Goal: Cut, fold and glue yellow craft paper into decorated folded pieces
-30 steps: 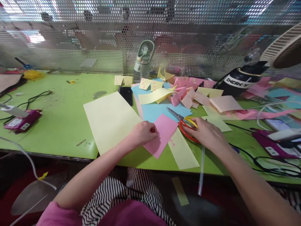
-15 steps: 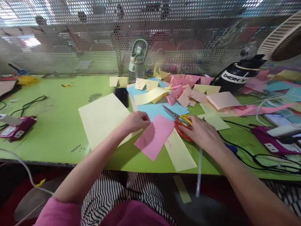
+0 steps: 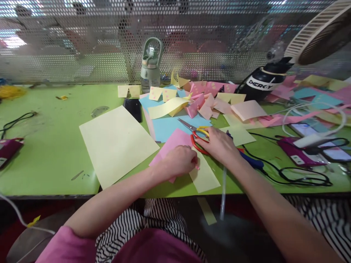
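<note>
While the scissors beside the pink sheet are grasped by the right hand, that sheet, beneath the curled left hand, could be creased if leaned on; whether anything is pinched there cannot be told.

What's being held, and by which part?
The right grip holds the scissors by their red and yellow handles. Whether the left grip, curled by the pale yellow strip, holds anything cannot be told.

A craft workshop, judging by the green worktable, perforated metal screen, paper cut-outs and scissors.
</note>
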`<control>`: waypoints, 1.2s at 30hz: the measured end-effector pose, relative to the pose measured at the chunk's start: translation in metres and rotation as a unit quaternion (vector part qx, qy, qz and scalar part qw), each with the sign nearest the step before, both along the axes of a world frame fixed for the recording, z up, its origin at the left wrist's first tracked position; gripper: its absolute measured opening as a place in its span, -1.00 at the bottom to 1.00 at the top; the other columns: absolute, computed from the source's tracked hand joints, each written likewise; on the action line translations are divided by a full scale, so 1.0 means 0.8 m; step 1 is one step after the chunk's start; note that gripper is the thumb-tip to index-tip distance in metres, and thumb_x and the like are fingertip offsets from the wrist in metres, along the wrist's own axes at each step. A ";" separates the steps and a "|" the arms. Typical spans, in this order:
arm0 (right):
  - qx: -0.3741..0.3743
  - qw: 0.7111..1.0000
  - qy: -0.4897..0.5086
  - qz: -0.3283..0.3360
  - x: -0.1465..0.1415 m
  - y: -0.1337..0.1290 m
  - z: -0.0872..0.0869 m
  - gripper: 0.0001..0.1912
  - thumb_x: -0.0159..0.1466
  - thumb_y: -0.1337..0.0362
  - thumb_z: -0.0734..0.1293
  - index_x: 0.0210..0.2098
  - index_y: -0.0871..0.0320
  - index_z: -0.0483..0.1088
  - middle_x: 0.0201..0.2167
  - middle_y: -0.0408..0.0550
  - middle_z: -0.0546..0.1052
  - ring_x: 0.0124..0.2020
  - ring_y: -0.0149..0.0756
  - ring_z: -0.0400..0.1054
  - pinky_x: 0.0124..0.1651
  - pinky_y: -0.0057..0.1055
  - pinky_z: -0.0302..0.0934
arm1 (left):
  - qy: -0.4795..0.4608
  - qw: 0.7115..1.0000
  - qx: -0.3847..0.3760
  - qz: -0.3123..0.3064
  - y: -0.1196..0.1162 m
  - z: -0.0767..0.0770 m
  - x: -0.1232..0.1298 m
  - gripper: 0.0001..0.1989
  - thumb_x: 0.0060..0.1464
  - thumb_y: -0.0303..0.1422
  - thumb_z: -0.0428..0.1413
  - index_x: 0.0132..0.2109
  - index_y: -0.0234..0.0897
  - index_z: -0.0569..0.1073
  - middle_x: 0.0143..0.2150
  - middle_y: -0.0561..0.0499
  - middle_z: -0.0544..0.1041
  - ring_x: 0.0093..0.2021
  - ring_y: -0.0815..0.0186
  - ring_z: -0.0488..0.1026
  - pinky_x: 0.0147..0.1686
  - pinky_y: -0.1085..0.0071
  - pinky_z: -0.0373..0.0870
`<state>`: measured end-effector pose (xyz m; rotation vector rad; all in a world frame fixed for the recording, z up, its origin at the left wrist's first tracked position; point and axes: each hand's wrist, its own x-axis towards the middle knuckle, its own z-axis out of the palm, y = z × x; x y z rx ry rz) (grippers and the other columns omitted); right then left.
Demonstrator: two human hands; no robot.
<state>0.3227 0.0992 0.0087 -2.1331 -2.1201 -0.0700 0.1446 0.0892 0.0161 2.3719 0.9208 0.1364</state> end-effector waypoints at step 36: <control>0.010 0.999 -0.023 0.022 -0.002 -0.050 0.024 -0.70 0.25 0.18 0.25 -0.08 0.19 0.40 -0.12 0.20 0.56 -0.03 0.07 0.42 0.04 -0.03 0.24 | -0.074 0.953 0.236 0.173 -0.088 0.009 -0.131 -0.77 0.34 -0.42 -0.04 -0.16 -0.28 0.52 -0.12 -0.10 0.58 -0.12 0.19 0.46 -0.04 0.23 0.41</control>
